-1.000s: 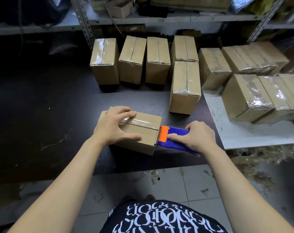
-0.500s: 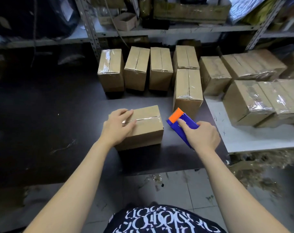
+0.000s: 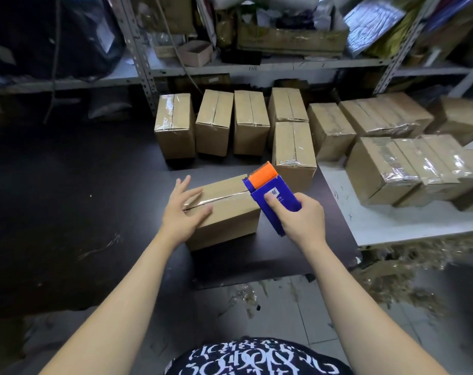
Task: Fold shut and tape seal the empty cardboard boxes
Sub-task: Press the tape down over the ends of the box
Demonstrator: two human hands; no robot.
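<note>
Head view: I see the box (image 3: 230,220) on the dark table (image 3: 94,198) — flaps down, shiny tape along its top. My left hand (image 3: 184,215) rests on it, fingers spread. My right hand (image 3: 301,220) grips the blue-and-orange tape gun (image 3: 270,193) — over the box's right end.
</note>
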